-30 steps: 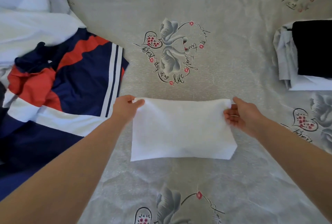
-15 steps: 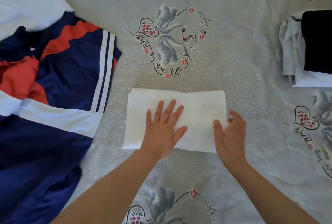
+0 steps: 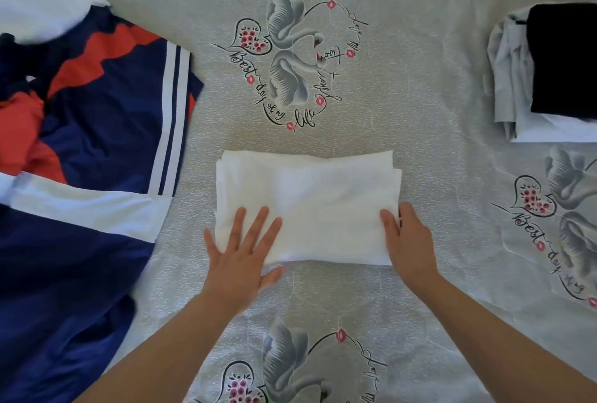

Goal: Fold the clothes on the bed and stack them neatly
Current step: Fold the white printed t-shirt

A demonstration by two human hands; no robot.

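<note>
Left hand [image 3: 240, 257] is lying flat, fingers spread, on the near left corner of the folded white cloth [image 3: 307, 205]; right hand [image 3: 408, 241] is pinching its near right corner. Cloth is resting mid-bed [image 3: 420, 86], folded stack [image 3: 555, 73] lying far right.

Two hands [image 3: 240, 257] [image 3: 408, 241]; one folded white cloth [image 3: 310, 202]; one navy-red garment [image 3: 80, 144]; one folded stack [image 3: 549, 73].

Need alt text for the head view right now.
Left hand rests flat on a folded white cloth on the bed while the right hand grips its right edge. A folded stack lies far right, a navy garment left.
</note>
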